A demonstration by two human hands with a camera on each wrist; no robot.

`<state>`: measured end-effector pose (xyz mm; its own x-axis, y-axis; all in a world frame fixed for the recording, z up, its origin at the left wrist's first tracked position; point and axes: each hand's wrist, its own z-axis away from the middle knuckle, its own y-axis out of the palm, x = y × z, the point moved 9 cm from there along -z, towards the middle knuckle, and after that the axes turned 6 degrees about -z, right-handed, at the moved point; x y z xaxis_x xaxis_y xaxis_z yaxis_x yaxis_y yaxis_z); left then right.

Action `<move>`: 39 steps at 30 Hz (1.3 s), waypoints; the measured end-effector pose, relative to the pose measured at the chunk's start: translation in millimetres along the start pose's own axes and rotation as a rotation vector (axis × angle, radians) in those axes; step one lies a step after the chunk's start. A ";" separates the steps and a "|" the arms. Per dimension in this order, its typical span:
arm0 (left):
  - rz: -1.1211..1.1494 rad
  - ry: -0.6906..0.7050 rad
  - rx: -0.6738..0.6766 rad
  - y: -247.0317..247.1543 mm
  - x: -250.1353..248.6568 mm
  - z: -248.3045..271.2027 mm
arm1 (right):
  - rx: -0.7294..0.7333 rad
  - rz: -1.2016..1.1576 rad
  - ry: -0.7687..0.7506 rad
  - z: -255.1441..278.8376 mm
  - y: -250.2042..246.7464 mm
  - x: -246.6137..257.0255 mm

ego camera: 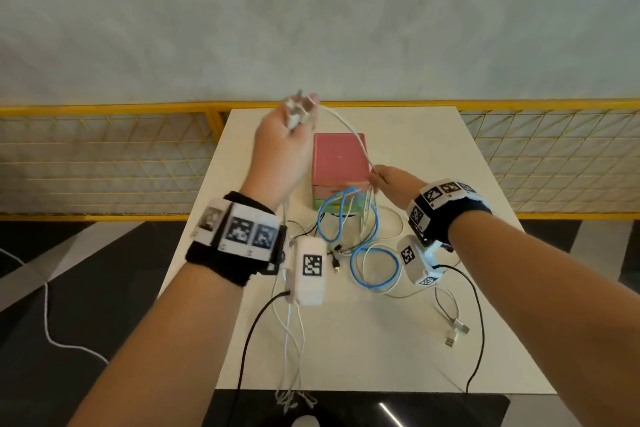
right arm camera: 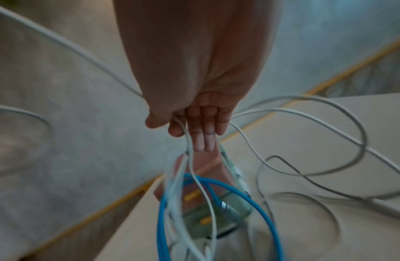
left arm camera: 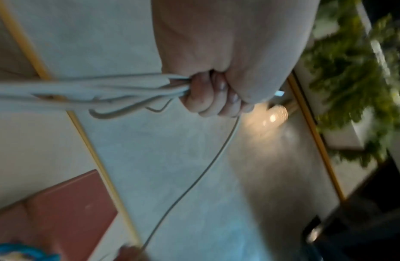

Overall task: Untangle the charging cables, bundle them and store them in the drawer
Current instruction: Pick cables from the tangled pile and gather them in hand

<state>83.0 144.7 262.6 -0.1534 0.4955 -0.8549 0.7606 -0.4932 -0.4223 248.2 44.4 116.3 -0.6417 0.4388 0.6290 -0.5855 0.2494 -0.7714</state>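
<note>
Head view: left hand point(ego camera: 284, 139) grips folded white cable point(ego camera: 349, 130) loops above the counter point(ego camera: 433, 156); right hand point(ego camera: 391, 184) pinches the strand by the pink drawer box point(ego camera: 341, 158). Left wrist: fingers point(left arm camera: 205, 95) clamp limp, light strands. Right wrist: blue cable point(right arm camera: 257, 196) dangles tangled; grasp near plugs. No writing readable.

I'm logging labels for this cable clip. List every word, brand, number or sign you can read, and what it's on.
No readable words, brands or numbers in any view.
Left wristband: black-and-white square code markers, patterns only, no letters.
Right wristband: the same kind of markers.
White modules under the wrists: one marker each, no text.
Pink box: no print visible.
Cable plugs: too small to tell.
</note>
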 end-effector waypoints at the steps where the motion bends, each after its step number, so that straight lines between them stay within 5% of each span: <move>1: 0.011 -0.005 -0.039 -11.2 1.9 -5.2 | 0.018 0.016 0.024 0.3 3.8 -6.9; 10: 0.189 0.027 -0.211 -41.7 10.9 2.2 | -0.041 -0.212 0.177 -5.7 -8.5 -11.8; 14: 0.050 0.043 -0.217 -39.9 15.8 -1.7 | -0.041 -0.378 0.258 -3.3 -1.7 -1.5; 17: -0.077 0.096 -0.143 -26.6 16.9 -4.7 | -0.077 -0.210 0.150 0.1 -16.5 23.9; 20: -0.206 0.189 0.083 12.8 6.5 2.3 | -0.077 -0.049 0.044 4.1 -29.5 52.1; 24: -0.291 0.078 0.324 51.7 26.9 -0.6 | -0.145 0.066 -0.092 11.7 -48.3 80.5; 31: -0.249 0.207 0.360 48.9 9.3 0.9 | -0.254 0.206 -0.308 41.9 -61.5 101.5; 35: -0.157 0.191 0.206 19.6 -0.4 0.0 | -0.324 0.229 -0.289 57.6 -78.0 95.3; 39: -0.071 0.229 0.153 -2.7 -14.1 6.2 | -0.150 0.147 -0.256 74.7 -65.0 91.1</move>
<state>79.3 134.6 274.0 -0.0430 0.6732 -0.7382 0.6464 -0.5447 -0.5343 190.8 3.7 230.9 -0.8285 0.2534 0.4995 -0.4103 0.3323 -0.8492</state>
